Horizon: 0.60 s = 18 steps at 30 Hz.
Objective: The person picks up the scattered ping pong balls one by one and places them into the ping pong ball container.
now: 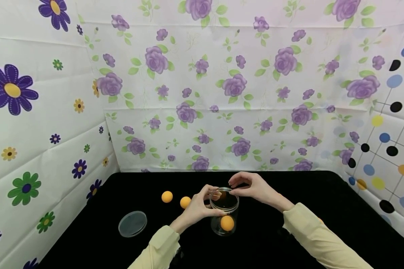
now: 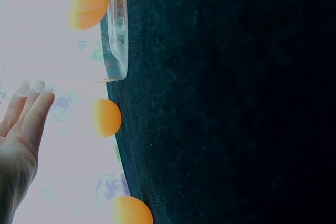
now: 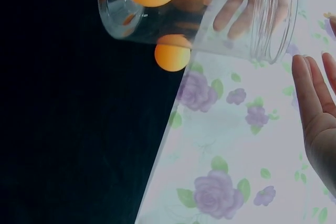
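Note:
A clear jar [image 1: 224, 213] stands uncovered on the black table, with an orange ball [image 1: 227, 223] low inside it. My left hand [image 1: 202, 203] grips the jar near its top, thumb on the near side and fingers round the far side. Through the clear wall those fingers [image 3: 236, 9] show in the right wrist view. Over the mouth's right edge is my right hand [image 1: 252, 188], thumb and fingers apart, nothing between them. Two more orange balls, one farther left [image 1: 167, 197] and one by the left hand [image 1: 185, 202], lie on the table.
A round, clear lid [image 1: 132, 224] lies on the black table [image 1: 97, 231] to the left of the left hand. A bit of orange [image 1: 321, 220] peeks out beside the right sleeve [image 1: 323, 235]. Flowered sheets [image 1: 202, 93] hang behind the table.

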Available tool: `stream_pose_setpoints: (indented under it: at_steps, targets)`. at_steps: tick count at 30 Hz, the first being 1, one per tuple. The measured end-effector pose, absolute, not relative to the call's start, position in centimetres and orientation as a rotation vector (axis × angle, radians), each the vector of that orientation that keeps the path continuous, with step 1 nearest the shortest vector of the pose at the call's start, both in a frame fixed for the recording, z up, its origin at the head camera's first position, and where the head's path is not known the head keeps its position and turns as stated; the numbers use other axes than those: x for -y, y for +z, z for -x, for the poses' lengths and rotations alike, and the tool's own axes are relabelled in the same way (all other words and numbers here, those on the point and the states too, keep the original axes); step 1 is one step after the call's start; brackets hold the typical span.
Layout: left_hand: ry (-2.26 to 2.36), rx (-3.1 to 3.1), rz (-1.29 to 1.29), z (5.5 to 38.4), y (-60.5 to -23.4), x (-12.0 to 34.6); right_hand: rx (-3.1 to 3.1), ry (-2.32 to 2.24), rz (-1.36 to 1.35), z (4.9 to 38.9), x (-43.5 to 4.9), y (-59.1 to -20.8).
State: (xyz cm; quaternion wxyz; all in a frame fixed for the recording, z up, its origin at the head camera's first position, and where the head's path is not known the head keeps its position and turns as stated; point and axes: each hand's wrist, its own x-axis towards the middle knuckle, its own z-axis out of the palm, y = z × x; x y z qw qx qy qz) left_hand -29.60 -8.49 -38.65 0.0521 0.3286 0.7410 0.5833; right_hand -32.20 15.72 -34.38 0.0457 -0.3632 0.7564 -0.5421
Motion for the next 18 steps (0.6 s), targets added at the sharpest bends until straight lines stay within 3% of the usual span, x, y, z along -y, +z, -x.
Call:
stream_pose_setpoints:
  at_steps: [18]
  targets:
    - [1.797, -2.246, -1.014, 29.6, -38.8, 8.4, -2.489, -1.612, 0.950, 33.1, -20.2, -35.3]
